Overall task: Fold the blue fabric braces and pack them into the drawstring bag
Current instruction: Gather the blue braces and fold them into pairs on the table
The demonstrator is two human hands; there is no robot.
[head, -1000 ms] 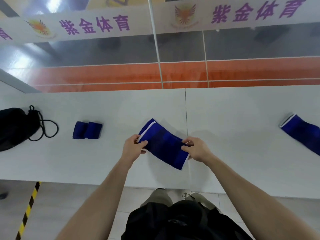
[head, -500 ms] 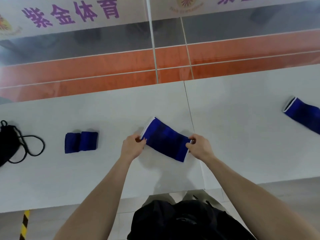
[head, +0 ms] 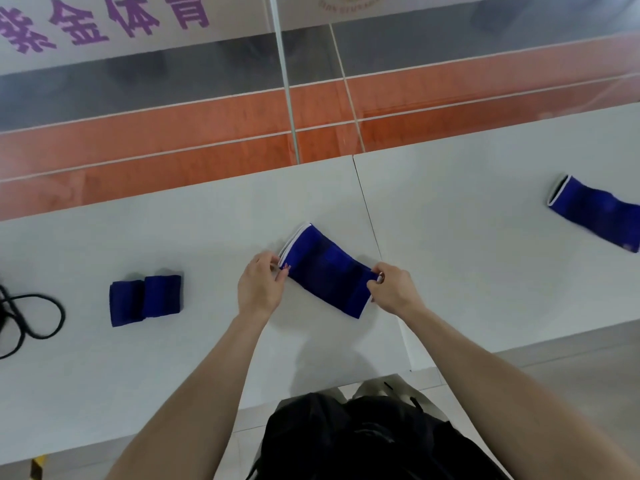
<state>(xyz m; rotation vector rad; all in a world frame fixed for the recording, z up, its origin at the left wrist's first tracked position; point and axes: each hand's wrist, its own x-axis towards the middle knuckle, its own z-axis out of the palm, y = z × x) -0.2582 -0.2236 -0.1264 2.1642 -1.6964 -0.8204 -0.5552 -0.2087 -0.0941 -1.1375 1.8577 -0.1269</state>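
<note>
White bench (head: 467, 244), panel seam just beyond right hand (head: 393, 289); orange-grey floor past far edge. Both hands pinch ends of flat blue fabric brace with white trim (head: 327, 271), left hand (head: 259, 285) at trimmed end. Folded blue brace (head: 144, 299) left of hands, black drawstring cord (head: 34, 320) further left; unfolded blue brace (head: 595, 216) far right. Bare bench between.

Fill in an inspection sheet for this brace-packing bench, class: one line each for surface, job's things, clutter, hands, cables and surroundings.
Surface: white table, two panels with a seam between them.
Job's things: flat blue brace held at centre; folded blue brace lying to its left; unfolded blue brace lying at far right; black drawstring cord at the left edge, bag itself out of view.
Clutter: nothing seen.
Hands: left hand pinches the held brace's white-trimmed end; right hand pinches the opposite end.
Cables: nothing seen besides the cord.
Surroundings: orange and grey floor beyond the table; white banner with purple characters.
</note>
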